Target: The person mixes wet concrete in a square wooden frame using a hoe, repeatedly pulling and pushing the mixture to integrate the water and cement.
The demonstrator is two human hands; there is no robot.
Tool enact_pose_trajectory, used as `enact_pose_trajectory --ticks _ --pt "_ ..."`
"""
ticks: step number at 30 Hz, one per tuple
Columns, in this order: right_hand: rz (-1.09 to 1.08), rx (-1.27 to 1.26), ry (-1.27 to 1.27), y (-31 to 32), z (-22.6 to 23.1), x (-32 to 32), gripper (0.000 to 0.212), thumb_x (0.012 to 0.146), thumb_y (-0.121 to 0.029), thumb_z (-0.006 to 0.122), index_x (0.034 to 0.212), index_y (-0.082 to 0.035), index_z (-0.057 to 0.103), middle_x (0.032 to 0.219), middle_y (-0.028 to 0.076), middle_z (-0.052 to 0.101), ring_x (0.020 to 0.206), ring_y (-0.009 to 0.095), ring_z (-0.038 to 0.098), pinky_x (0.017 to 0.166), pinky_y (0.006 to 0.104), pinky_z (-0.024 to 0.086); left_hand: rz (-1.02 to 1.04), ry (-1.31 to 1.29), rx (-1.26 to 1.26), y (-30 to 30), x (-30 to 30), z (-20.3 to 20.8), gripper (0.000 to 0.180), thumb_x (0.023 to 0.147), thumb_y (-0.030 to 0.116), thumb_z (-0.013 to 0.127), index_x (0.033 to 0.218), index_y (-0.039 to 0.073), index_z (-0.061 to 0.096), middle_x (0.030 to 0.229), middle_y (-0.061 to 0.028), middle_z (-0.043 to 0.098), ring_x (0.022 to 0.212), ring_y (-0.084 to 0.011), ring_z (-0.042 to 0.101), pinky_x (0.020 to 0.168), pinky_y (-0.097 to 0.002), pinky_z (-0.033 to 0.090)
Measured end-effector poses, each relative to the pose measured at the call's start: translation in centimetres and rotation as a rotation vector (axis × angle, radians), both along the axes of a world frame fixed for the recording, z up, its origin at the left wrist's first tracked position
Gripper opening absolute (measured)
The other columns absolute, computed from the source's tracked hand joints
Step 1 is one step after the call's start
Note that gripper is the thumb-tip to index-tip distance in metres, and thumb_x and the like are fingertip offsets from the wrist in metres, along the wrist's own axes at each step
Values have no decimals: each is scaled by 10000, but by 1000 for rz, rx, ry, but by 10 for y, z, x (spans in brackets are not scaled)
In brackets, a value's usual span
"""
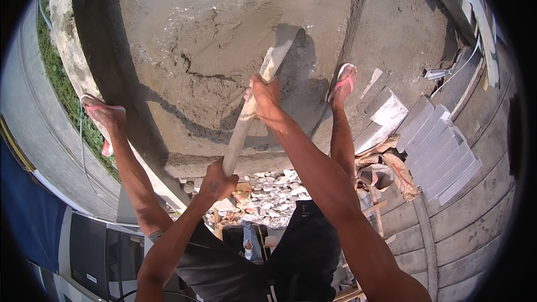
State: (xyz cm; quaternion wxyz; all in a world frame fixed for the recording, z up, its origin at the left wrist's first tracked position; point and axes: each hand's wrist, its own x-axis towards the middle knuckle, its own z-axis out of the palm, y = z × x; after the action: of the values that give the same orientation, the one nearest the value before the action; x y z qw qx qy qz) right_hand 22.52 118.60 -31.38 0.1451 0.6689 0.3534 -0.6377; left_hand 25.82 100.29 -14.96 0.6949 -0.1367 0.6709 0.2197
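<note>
A long, pale wooden tool handle (240, 128) slants up and to the right in front of me. My right hand (265, 96) is wrapped round its middle. Lower down, my left hand (219, 180) is closed round the handle's near end. The far end of the handle is coated grey and reaches into wet cement mix (224, 39). Whatever head the tool has cannot be made out there. The mix looks smooth and watery toward the back, and thicker and lumpy left of the handle, with a curved ridge.
My feet in pink-strapped flip-flops stand wide apart, the left on a concrete rim (75, 50), the right beside the mix. Broken rubble (274, 196) lies below between my legs. Grey slabs (439, 154) and torn paper sacks (400, 176) sit to the right. Grass (61, 72) borders the left.
</note>
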Motion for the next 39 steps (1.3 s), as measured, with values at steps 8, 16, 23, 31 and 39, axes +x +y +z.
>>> enact_pose_trajectory --ticks 8,16,23,31,39 --pt "283 563 178 257 -33 -87 294 841 -13 626 1066 2 438 730 109 519 500 194 527 405 359 477 242 300 352 221 -25 -102 392 782 146 624 1096 -88 603 786 -238 686 744 -321 711 687 -414 544" --pt "506 334 40 300 -80 -34 224 840 -21 630 1004 93 530 711 148 570 492 213 560 396 373 470 395 -163 226 288 4 -84 414 767 140 587 1096 -108 616 896 -306 692 837 -354 733 738 -425 564" --pt "192 39 -206 156 -66 88 132 880 -101 626 895 0 542 686 81 539 523 213 567 471 375 512 61 -107 62 149 54 -45 446 784 195 608 1113 -103 563 926 -296 666 816 -397 684 730 -455 541" --pt "-434 -93 -96 -20 16 106 124 910 -63 624 960 -45 512 745 71 541 571 186 541 505 360 487 -401 -129 110 -27 -26 25 450 757 213 618 1099 -64 526 865 -312 660 877 -463 669 782 -514 530" --pt "-816 -417 -143 -167 168 67 280 860 -73 714 1094 -89 562 1043 58 631 1043 183 612 975 359 469 -1069 48 193 -233 -132 71 384 674 200 718 1030 82 637 768 -169 694 780 -347 707 710 -463 560"
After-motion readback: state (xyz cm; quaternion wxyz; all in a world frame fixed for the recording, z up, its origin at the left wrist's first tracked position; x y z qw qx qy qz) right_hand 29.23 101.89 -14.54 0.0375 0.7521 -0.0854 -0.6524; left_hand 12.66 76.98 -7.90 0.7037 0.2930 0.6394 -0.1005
